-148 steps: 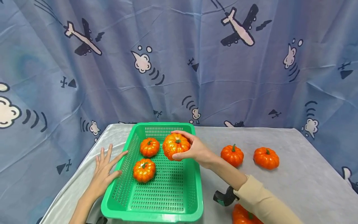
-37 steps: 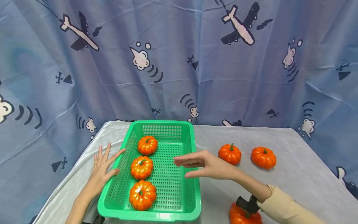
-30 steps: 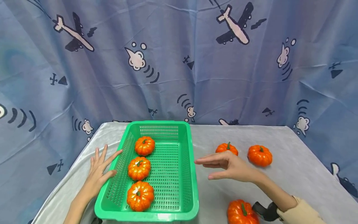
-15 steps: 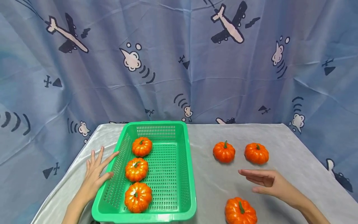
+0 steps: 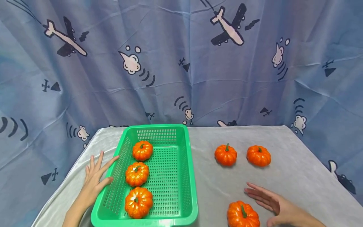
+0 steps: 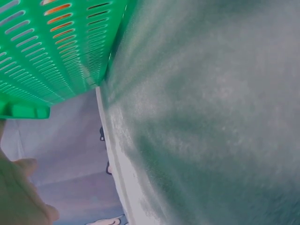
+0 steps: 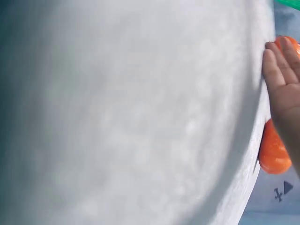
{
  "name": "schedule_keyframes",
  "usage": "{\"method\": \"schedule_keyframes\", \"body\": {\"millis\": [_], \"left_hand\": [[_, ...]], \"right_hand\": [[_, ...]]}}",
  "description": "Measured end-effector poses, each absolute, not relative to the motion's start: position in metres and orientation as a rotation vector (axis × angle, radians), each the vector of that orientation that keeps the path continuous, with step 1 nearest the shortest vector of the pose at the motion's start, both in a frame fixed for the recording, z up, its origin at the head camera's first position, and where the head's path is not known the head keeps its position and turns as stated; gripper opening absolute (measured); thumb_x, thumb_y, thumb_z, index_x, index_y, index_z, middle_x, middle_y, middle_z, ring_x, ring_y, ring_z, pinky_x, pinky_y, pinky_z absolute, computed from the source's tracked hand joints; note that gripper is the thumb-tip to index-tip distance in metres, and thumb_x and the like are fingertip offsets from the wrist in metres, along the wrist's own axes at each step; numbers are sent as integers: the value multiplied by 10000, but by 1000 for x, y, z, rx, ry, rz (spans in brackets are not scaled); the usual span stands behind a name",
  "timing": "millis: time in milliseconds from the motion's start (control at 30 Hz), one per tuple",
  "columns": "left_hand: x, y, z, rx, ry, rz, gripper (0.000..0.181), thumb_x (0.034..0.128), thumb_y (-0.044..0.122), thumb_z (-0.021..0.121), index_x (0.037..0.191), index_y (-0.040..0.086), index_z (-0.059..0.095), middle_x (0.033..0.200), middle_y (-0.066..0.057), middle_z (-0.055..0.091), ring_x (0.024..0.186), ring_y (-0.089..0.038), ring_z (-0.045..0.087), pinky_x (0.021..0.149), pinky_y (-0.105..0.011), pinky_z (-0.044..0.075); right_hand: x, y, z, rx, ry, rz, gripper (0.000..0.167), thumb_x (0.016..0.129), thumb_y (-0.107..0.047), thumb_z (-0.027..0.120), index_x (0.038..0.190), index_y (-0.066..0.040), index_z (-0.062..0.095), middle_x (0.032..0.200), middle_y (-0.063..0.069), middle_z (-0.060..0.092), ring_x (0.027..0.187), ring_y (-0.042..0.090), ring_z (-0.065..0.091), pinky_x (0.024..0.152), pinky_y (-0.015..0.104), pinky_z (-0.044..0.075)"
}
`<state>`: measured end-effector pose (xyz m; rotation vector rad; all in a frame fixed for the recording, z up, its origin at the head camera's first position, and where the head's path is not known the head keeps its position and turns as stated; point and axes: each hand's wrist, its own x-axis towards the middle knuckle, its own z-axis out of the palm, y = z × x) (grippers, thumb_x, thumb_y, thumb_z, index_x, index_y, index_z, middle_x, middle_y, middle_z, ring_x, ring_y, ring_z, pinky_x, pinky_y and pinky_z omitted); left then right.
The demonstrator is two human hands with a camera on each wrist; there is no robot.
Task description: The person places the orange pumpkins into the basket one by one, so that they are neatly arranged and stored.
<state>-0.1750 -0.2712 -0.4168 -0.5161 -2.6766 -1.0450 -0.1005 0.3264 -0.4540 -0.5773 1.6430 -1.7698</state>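
Pale grey cloth-covered table (image 5: 210,179), backed by a blue fabric curtain (image 5: 158,63) printed with aeroplanes and clouds, is the setting as a person works among small, ribbed, glossy orange pumpkins with green stems. Closest to the camera, an orange pumpkin (image 5: 243,216) sits on the cloth, cut off by the head view's lower edge. Just to its right is the person's right hand (image 5: 279,205), fingers extended and thumb set apart, grasping nothing; the pumpkin lies left of the fingertips, near but seemingly not touching, and the hand's curve would suit a round side. At left stands a rectangular green plastic basket (image 5: 144,221) with perforated walls. The left hand (image 5: 95,179), fingers spread and free of any grip, has forefinger and thumb at the rim, likely to steady it, though whether they press cannot be told. Inside, a near pumpkin (image 5: 138,202), a middle pumpkin (image 5: 137,174) and a far pumpkin (image 5: 142,150) line the left side, apparently ordered on purpose, well apart from the right fingers. Beyond those fingers, an upright-stemmed pumpkin (image 5: 225,154) and a flatter pumpkin (image 5: 258,155) sit side by side on the cloth, a gap between them perhaps allowing separate grasps.
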Motion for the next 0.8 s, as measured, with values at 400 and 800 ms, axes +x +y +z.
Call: {"method": "schedule_keyframes", "body": {"millis": [400, 800], "left_hand": [[-173, -274, -417, -507, -2677, -1046, 568, 922, 265, 502, 1479, 244, 397, 1581, -206, -17, 1393, -418, -223, 966, -739, -168], [-176, -272, -419, -518, -2649, -1051, 573, 908, 246, 515, 1471, 238, 412, 1579, -215, 1, 1397, -421, -209, 971, -749, -140]], "right_hand": [[-93, 289, -449, -372, 2025, -1393, 929, 851, -272, 687, 1556, -262, 83, 1571, -79, 234, 1302, -129, 281, 1061, 319, 354], [-83, 255, -472, -182, 1813, -1690, 787, 857, -138, 681, 1508, -115, 240, 1390, 150, 442, 1164, 290, 493, 922, 406, 478]]}}
